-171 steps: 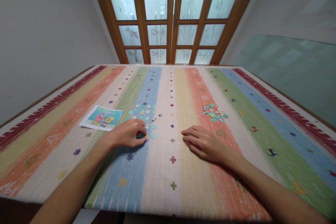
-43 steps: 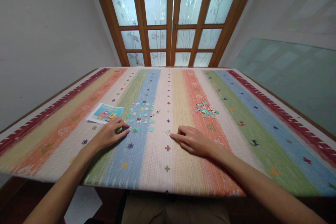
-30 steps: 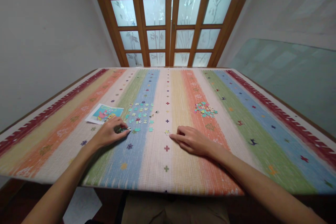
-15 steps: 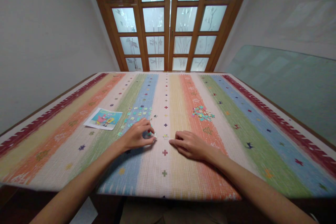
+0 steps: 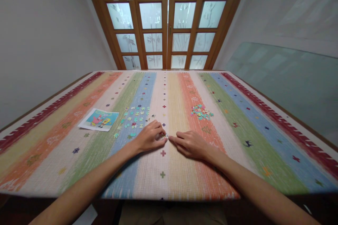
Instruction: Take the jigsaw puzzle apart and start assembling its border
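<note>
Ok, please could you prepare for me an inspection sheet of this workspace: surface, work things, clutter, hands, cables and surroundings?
Surface: striped tablecloth with small printed figures.
Job's things: puzzle pieces spread in rough rows on the left; pile of pieces on the right; printed picture left of the rows.
Clutter: pale flat thing below the near edge, unclear what.
Left hand: fingers at a small piece in the middle; grip unclear.
Right hand: fingertip near that piece; contact unclear.
Cables: nothing seen.
Surroundings: glass-paned doors beyond the table; pale green panel on the right.
</note>
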Available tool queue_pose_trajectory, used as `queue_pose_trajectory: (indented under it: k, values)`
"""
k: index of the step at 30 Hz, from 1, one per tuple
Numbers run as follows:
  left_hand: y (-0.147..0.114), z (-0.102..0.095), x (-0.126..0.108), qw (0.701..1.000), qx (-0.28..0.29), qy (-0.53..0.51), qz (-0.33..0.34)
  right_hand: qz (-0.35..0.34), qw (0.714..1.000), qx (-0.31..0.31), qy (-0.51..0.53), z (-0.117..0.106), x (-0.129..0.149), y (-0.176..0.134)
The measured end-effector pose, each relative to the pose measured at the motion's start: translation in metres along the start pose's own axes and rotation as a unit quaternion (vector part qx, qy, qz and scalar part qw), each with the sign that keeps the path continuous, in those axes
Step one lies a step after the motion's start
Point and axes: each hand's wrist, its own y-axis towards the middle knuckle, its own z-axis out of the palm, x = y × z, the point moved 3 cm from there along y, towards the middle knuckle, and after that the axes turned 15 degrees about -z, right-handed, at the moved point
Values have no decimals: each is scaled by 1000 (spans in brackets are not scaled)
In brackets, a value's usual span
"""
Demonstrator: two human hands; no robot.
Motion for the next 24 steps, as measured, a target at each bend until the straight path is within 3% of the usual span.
queue_pose_trajectory:
  k: [8, 24]
  values:
    - [-1, 1, -1, 1000, 8, -13, -11, 0, 999, 37, 22, 2, 2, 2]
    - [-5, 4, -1, 1000, 12, -10, -10, 5, 999, 32, 37, 3, 0, -1]
